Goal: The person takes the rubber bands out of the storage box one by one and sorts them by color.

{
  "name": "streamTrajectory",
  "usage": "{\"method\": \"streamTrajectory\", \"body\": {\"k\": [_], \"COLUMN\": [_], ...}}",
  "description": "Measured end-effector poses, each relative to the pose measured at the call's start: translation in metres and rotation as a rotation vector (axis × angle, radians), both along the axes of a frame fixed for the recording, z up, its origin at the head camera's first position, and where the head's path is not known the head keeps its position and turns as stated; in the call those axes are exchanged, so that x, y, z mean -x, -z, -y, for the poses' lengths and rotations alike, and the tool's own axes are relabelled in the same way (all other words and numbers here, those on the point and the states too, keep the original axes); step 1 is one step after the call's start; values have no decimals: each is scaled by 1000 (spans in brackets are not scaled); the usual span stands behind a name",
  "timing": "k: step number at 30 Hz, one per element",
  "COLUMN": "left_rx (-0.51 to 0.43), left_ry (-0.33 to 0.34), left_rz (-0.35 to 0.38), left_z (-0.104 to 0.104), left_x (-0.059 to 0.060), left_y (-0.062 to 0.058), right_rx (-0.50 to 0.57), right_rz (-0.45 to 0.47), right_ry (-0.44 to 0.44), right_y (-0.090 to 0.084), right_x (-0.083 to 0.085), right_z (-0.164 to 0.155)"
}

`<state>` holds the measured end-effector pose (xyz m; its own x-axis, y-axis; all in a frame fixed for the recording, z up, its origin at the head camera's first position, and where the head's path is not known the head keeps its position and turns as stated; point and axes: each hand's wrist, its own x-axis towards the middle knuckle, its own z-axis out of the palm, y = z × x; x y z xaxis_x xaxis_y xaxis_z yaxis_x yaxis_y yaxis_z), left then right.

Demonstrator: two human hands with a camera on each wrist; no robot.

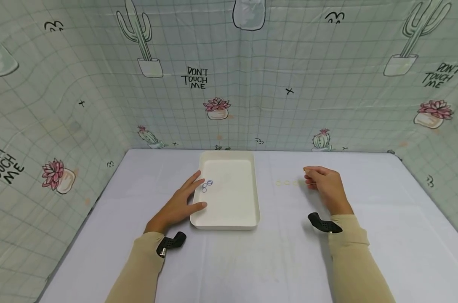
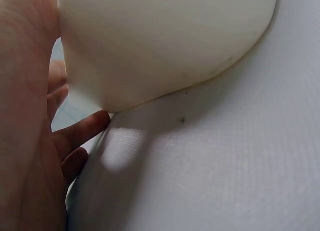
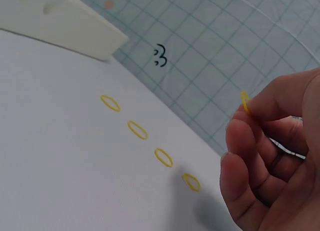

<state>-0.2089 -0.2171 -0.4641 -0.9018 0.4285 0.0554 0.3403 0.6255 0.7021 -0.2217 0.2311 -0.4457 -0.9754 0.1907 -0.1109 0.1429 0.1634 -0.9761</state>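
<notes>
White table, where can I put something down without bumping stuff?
The table is bare between the sleeves, up to the tray. The tray's right side is bare too. It's crowded at the tray's left, by the left hand and blue rings, and between tray and right hand, where yellow rings lie.

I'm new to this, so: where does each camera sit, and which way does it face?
Head: worn on the head, facing forward and down at the white tray; left hand, right hand, sleeves show.
Left wrist: worn there, facing the tray's wall; part of left hand shows.
Right wrist: worn there, facing yellow rings; right hand shows.
Head and right wrist share the tray and rings.
</notes>
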Motion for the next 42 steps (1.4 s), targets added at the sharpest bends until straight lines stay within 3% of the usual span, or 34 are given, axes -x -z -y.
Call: {"method": "streamTrajectory", "body": {"k": [4,8,15,28,42], "left_rx": [0,1,-34,-40,-35], "left_ry": [2,9,3,21,11], "left_rz": [4,0,-9,-13,-3], "left_z": [-3,-4,1,-1,0], "left_x": [1,0,-3,0,1], "left_y": [0,1,1,2,2], "right_rx": [-212,-312,-307,-561,-632], "right_rz": [-33,-37,-3,16,-1], "right_ry": [24,44,22,-56,-84], "right_y": [4,7,9,10,11], "right_x": [-4,-5,0,-1,5], "right_z": [-10,-20,-27,-28,-25]}}
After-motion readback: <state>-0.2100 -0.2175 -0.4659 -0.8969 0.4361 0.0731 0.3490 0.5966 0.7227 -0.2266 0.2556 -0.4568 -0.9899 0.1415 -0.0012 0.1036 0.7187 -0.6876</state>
